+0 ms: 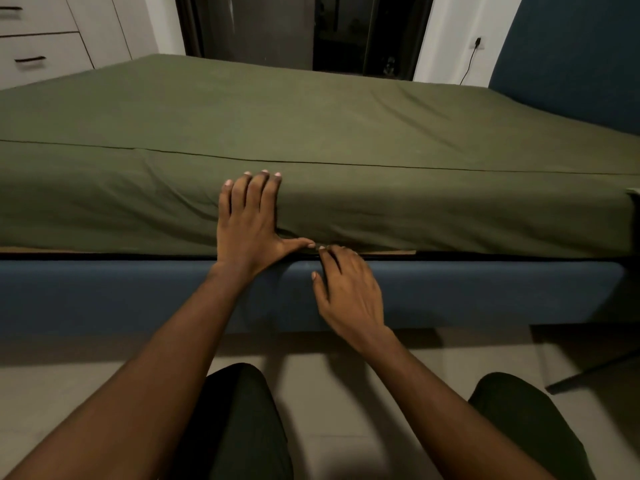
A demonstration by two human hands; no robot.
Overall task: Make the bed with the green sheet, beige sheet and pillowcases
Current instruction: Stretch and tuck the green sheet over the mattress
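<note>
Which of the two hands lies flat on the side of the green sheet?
The left hand, fingers straight, pressed flat on the green bed sheet; the right hand sits lower, fingers curled at the blue bed frame.

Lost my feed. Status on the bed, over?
Left hand flat on green sheet, near side. Right hand working its bottom edge, above bed frame. Nothing blocking.
</note>
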